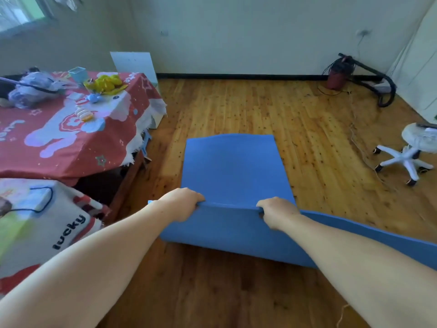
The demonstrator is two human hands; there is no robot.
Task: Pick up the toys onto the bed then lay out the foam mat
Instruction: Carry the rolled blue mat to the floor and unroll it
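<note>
— Where's the mat [230, 171]?
— On the wood floor [295, 119] beside the bed [47, 147], far end flat, near fold raised.
— The hands?
— Left hand [183, 204] and right hand [276, 213] both clamped on that fold.
— Toys [104, 85]?
— On the bed.

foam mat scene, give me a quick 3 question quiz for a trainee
1. True or false: both hands grip the blue foam mat along the same raised fold.
2. Where are the toys? A) scattered on the floor B) on the bed C) on the stool
3. Name the wheeled item at the right of the room.

Key
1. True: the left hand and right hand each hold the fold.
2. B: the yellow toy and others lie on the bed.
3. The white rolling stool on the wooden floor.
</note>
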